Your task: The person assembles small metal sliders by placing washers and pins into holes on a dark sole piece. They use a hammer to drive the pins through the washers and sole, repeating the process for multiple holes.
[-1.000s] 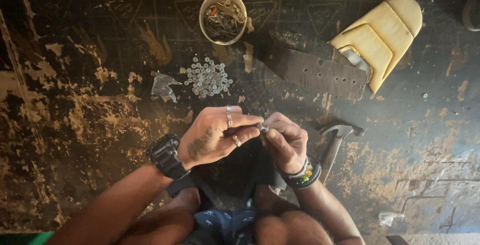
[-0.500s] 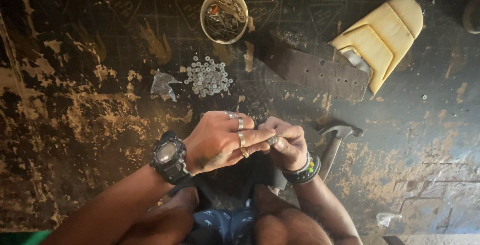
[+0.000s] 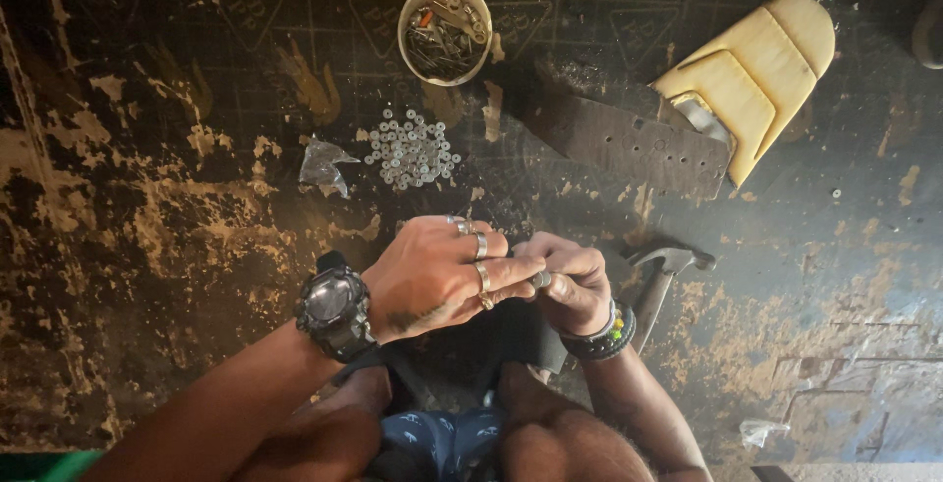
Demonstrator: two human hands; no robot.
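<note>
My left hand [image 3: 437,276], with several rings and a black wristwatch [image 3: 334,310], pinches a small silvery metal piece [image 3: 541,279] at its fingertips. My right hand [image 3: 570,285], wearing dark bead bracelets, is closed around the same small piece and a dark piece of material [image 3: 521,330] that lies over my lap. The two hands meet just above my knees. What exactly the small piece is I cannot tell; most of it is hidden by my fingers.
A heap of small silver washers or eyelets [image 3: 413,151] lies on the worn dark floor ahead. Beyond it stands a round tub of metal bits [image 3: 444,18]. A dark perforated strap [image 3: 629,143], a pale sole-shaped piece [image 3: 756,74], a hammer [image 3: 663,276] and crumpled clear plastic [image 3: 324,163] lie around.
My left hand has rolled over so its back and the watch face up, and its fingers now pinch the small piece. The hands have settled slightly lower.
</note>
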